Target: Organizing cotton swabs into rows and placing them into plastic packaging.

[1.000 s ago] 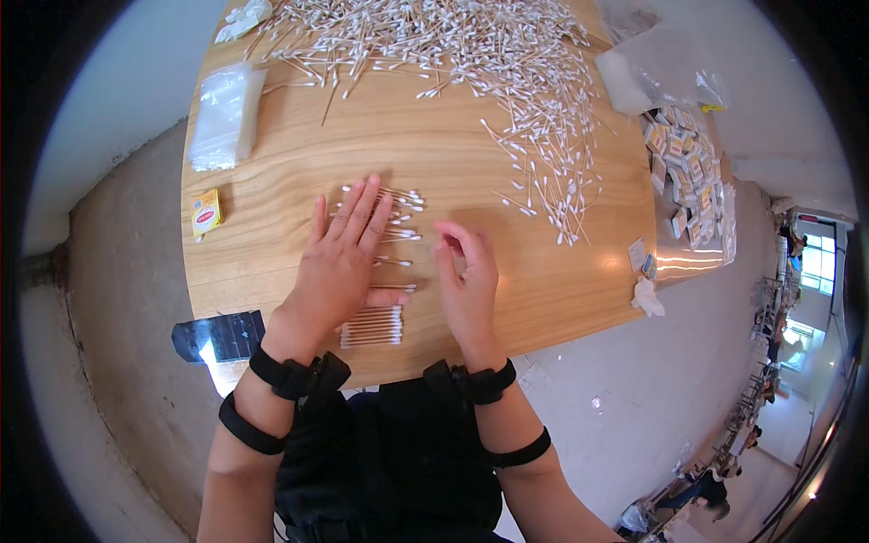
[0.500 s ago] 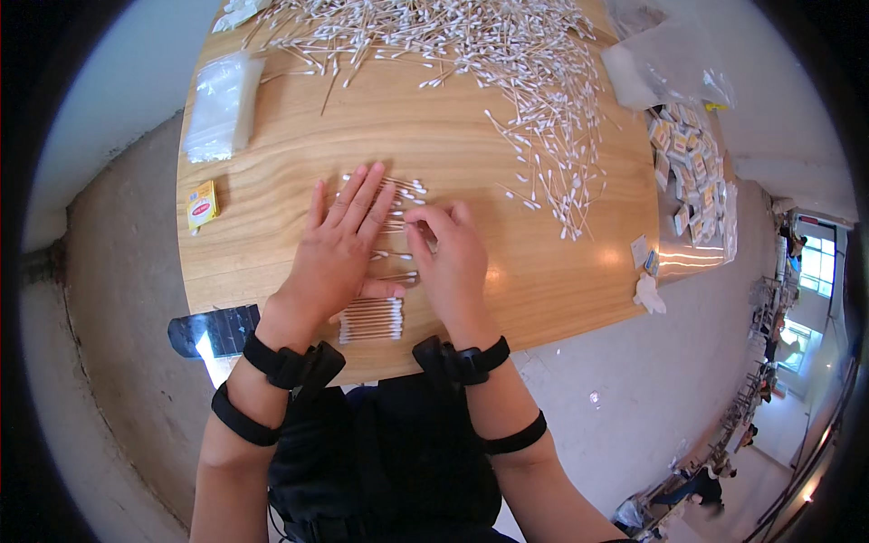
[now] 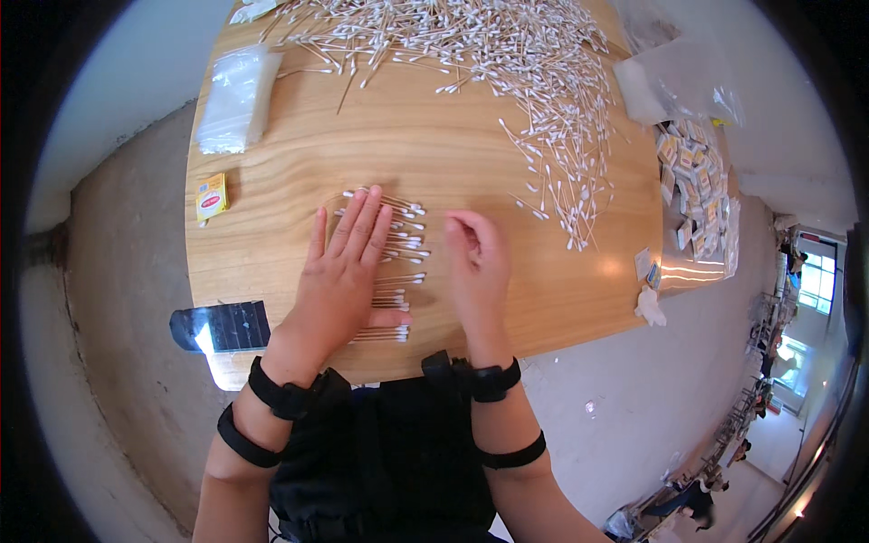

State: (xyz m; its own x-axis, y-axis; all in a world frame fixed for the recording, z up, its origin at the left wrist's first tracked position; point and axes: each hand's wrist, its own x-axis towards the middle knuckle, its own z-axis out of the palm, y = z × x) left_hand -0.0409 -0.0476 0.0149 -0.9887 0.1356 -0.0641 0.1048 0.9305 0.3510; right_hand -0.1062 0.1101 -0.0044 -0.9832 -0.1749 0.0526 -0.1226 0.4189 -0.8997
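My left hand (image 3: 339, 281) lies flat, fingers stretched and a little apart, on a row of cotton swabs (image 3: 409, 242) set side by side across the table. Their white tips stick out to the right of the hand; the other ends are mostly hidden under it. By the thumb, a tighter part of the row (image 3: 385, 334) shows close to the table's near edge. My right hand (image 3: 478, 267) is just right of the row, apart from it, with its fingers curled in; no swab shows in it.
A big loose heap of cotton swabs (image 3: 507, 45) covers the far side. At left are clear plastic bags (image 3: 237, 100), a small yellow box (image 3: 213, 196) and a dark phone-like slab (image 3: 220, 327). Many small boxes (image 3: 697, 185) lie beyond the right edge, near a plastic sack (image 3: 679, 77).
My right hand has drawn back to the right, away from the swabs. My left hand has slid slightly nearer to me, now covering more of the near swabs.
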